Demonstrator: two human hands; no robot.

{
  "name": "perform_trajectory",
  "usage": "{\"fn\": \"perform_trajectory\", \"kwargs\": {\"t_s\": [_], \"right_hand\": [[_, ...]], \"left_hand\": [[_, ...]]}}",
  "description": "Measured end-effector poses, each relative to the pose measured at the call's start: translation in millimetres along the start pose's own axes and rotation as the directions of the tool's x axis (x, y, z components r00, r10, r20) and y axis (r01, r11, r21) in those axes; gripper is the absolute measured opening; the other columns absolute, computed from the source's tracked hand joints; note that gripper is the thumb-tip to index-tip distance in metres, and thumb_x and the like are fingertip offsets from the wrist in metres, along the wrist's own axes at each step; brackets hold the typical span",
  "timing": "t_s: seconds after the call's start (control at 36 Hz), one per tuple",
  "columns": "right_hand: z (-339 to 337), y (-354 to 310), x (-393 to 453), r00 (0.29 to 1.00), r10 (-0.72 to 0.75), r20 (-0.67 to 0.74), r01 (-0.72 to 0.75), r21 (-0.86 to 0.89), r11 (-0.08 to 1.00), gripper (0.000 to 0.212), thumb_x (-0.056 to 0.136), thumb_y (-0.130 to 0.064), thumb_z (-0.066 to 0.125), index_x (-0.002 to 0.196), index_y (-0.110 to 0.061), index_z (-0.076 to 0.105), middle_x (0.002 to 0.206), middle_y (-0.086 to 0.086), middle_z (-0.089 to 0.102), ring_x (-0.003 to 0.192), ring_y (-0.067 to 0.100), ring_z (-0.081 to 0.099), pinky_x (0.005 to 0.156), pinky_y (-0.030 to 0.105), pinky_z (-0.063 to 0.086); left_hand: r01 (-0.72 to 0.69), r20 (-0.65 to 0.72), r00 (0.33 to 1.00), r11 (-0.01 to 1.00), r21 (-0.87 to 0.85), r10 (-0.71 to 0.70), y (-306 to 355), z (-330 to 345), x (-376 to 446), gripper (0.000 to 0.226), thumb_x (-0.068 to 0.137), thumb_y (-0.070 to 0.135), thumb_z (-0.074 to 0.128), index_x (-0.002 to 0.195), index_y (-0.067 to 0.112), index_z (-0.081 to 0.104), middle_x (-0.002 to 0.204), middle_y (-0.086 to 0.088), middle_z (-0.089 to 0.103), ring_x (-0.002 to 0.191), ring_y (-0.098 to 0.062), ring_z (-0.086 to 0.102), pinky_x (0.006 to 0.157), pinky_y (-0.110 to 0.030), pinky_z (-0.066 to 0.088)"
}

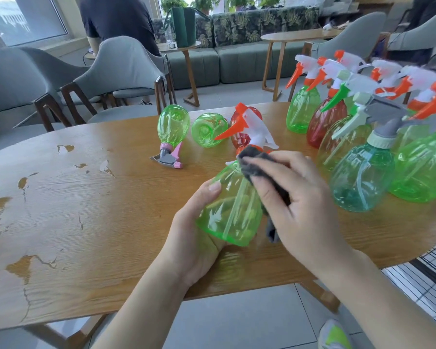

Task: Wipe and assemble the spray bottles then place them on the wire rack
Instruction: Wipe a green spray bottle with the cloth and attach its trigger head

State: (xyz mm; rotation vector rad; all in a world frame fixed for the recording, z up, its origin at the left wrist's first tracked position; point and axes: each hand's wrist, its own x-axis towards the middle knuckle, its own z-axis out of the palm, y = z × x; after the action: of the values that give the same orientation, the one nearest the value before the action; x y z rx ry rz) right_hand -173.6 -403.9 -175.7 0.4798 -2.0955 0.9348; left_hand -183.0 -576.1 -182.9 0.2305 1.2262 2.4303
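Both forearms are bare from the bottom edge of the view up to the wrists: no sleeves, cuffs, watch, bracelet or strap shows on either one. The left hand (199,238) wears no glove and no ring on the thumb and the part of the palm that can be seen; its thumbnail is short, unpainted and rounded. The right hand (300,205) is likewise ungloved, its visible fingers without rings, the nails trimmed short and plain. Below the near edge of the counter (91,222), toward its right end, one shoe (334,335) shows: a sports shoe with a light grey upper and a bright yellow-green panel.
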Motion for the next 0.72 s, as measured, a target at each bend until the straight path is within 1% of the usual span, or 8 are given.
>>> {"fn": "perform_trajectory", "kwargs": {"t_s": [0.11,0.17,0.33,0.47,0.56,0.61,0.67,0.72], "right_hand": [[-6,1,4,0.985,0.160,-0.065,-0.152,0.108,0.982,0.023,0.102,-0.020,0.063,0.123,-0.017,0.072,0.115,-0.012,0.067,0.108,-0.003,0.061,0.092,0.013,0.045],[-6,-1,3,0.984,0.168,-0.066,-0.159,0.122,0.980,0.022,0.101,-0.019,0.064,0.121,-0.015,0.072,0.113,-0.013,0.067,0.106,-0.006,0.061,0.091,0.011,0.043],[-2,-4,-3,0.998,0.061,-0.010,-0.060,0.111,0.992,0.021,0.100,-0.017,0.064,0.116,-0.008,0.074,0.112,0.001,0.068,0.109,0.018,0.064,0.094,0.025,0.049],[-4,3,-2,0.996,0.087,-0.020,-0.085,0.092,0.992,0.023,0.101,-0.019,0.063,0.119,-0.009,0.074,0.113,0.001,0.067,0.112,0.022,0.063,0.094,0.036,0.052],[-2,-2,-5,0.998,0.051,-0.028,-0.048,0.082,0.995,0.021,0.099,-0.018,0.067,0.115,-0.010,0.076,0.112,0.003,0.067,0.108,0.023,0.064,0.092,0.033,0.052],[1,-9,-10,0.999,-0.039,-0.019,0.040,0.050,0.998,0.016,0.096,-0.016,0.070,0.109,-0.011,0.078,0.109,0.005,0.067,0.101,0.022,0.063,0.091,0.028,0.051],[7,-16,-16,0.987,-0.158,0.003,0.158,0.020,0.987,0.015,0.095,-0.016,0.070,0.104,-0.012,0.081,0.105,0.007,0.068,0.093,0.020,0.060,0.090,0.025,0.049],[11,-21,-23,0.963,-0.267,0.043,0.267,0.005,0.964,0.015,0.095,-0.016,0.070,0.102,-0.013,0.082,0.101,0.009,0.068,0.088,0.023,0.057,0.087,0.028,0.050]], "left_hand": [[0.016,0.040,0.999,1.000,0.004,-0.016,-3,-3,-1,0.047,0.091,0.033,0.055,0.133,0.012,0.064,0.116,-0.015,0.068,0.098,-0.031,0.069,0.077,-0.044,0.058],[0.014,0.031,0.999,1.000,0.004,-0.014,-2,-2,-1,0.050,0.089,0.033,0.060,0.134,0.012,0.064,0.117,-0.015,0.068,0.098,-0.031,0.069,0.077,-0.044,0.058],[-0.005,-0.016,1.000,0.999,0.054,0.006,-2,-2,-1,0.067,0.087,0.045,0.067,0.144,0.011,0.056,0.127,-0.018,0.064,0.106,-0.033,0.064,0.082,-0.046,0.054],[0.010,-0.043,0.999,0.995,0.099,-0.006,-3,1,0,0.063,0.086,0.044,0.069,0.141,0.013,0.060,0.127,-0.019,0.064,0.109,-0.036,0.062,0.087,-0.048,0.050],[0.004,-0.051,0.999,0.997,0.074,-0.001,-4,1,0,0.059,0.092,0.041,0.066,0.141,0.008,0.058,0.127,-0.020,0.063,0.111,-0.037,0.061,0.089,-0.048,0.050],[-0.007,-0.055,0.998,0.999,0.047,0.010,-4,1,0,0.049,0.098,0.039,0.058,0.133,0.005,0.063,0.121,-0.020,0.065,0.108,-0.034,0.063,0.087,-0.046,0.054],[0.006,-0.050,0.999,1.000,0.018,-0.005,-3,1,0,0.038,0.102,0.038,0.053,0.111,0.006,0.071,0.104,-0.017,0.068,0.095,-0.030,0.068,0.080,-0.040,0.058],[0.037,-0.023,0.999,0.999,-0.015,-0.038,-2,1,-2,0.042,0.099,0.043,0.052,0.090,0.007,0.071,0.083,-0.014,0.065,0.078,-0.026,0.068,0.073,-0.033,0.057]]}}
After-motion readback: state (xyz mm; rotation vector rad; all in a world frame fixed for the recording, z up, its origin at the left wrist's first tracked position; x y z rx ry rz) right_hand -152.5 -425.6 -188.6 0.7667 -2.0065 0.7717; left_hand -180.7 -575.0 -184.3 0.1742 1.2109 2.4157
